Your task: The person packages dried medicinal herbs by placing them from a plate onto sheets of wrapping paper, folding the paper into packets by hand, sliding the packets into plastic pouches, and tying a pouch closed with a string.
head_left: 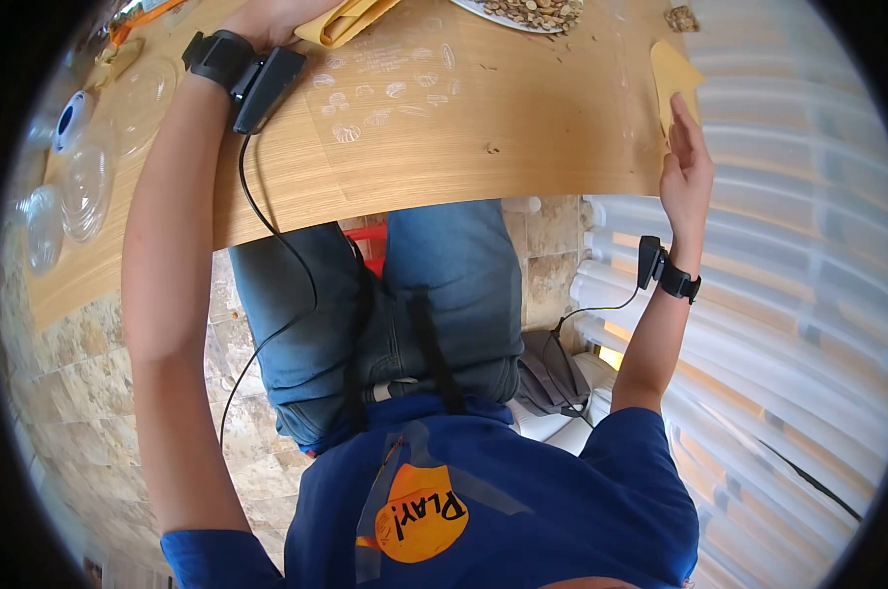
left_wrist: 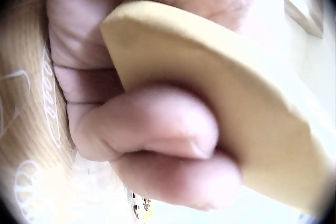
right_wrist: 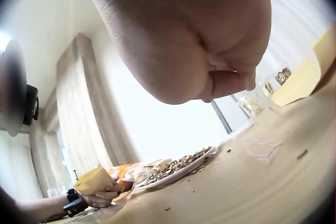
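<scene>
At the table's far side my left hand (head_left: 272, 22) grips a folded yellow paper packet (head_left: 349, 22). The left wrist view shows two fingertips (left_wrist: 184, 132) curled against the packet's flat face (left_wrist: 252, 124). My right hand (head_left: 687, 162) is at the right end of the table, its fingers fairly straight and pointing away from me. Just beyond its fingertips is another piece of yellow paper (head_left: 672, 71), creased and standing partly upright in the right wrist view. That paper sits apart from the hand there, and most of the palm's inner side is hidden.
A white plate (right_wrist: 173, 174) heaped with small brown pieces stands at the far middle, with crumbs around it. A clear printed plastic sheet (head_left: 385, 88) lies on the table (head_left: 542, 147). Clear plastic containers (head_left: 85, 187) are at left, a small filled bag (head_left: 681, 18) at far right.
</scene>
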Motion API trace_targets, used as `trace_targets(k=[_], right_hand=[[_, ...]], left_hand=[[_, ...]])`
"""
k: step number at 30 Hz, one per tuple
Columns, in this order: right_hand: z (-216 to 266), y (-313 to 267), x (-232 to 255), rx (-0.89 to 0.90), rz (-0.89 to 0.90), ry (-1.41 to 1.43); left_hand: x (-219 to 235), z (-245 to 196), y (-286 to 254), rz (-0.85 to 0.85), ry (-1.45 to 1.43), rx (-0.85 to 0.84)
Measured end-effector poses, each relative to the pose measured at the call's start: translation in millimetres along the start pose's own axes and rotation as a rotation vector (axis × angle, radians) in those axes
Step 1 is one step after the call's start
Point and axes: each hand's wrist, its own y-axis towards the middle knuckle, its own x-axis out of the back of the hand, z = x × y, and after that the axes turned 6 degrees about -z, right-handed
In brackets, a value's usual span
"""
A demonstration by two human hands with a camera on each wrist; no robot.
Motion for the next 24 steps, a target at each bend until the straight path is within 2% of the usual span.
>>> trace_targets(k=[3,7,9,13,15,16,18,19,21,22,24], right_hand=[[11,-2,1,-0.112,0.013,0.039],[1,0,2,-0.058,0.023,-0.013],[-4,2,3,-0.068,0.04,0.001],[-3,7,-7,-0.075,-0.024,-0.063],[3,12,-9,-0.025,-0.067,-0.262],[1,13,-10,-0.023,-0.067,-0.261],[-2,15,-12,-0.011,-0.113,-0.267],[-3,15,-12,-0.009,-0.113,-0.267],[1,14,-14,-0.237,-0.16,-0.254],[-2,14,-12,-0.235,-0.16,-0.255],[-11,13,-10,-0.171,-0.187,-0.262]], left_hand=[[1,0,-1,0.009,0.038,0.002],[4,-4,-4,0.038,0.091,0.033],[0,-15,-17,-0.004,0.106,-0.031],[1,-6,-11,-0.006,0.116,-0.096],[1,-2,-4,-0.05,0.097,-0.1],[3,0,-2,-0.053,0.098,-0.1],[4,-8,-6,0.009,0.11,0.023],[2,-10,-11,0.007,0.109,0.023],[-2,-13,-19,-0.027,0.06,-0.071],[0,-13,-17,-0.029,0.059,-0.072],[5,-13,-10,0.056,0.076,0.073]])
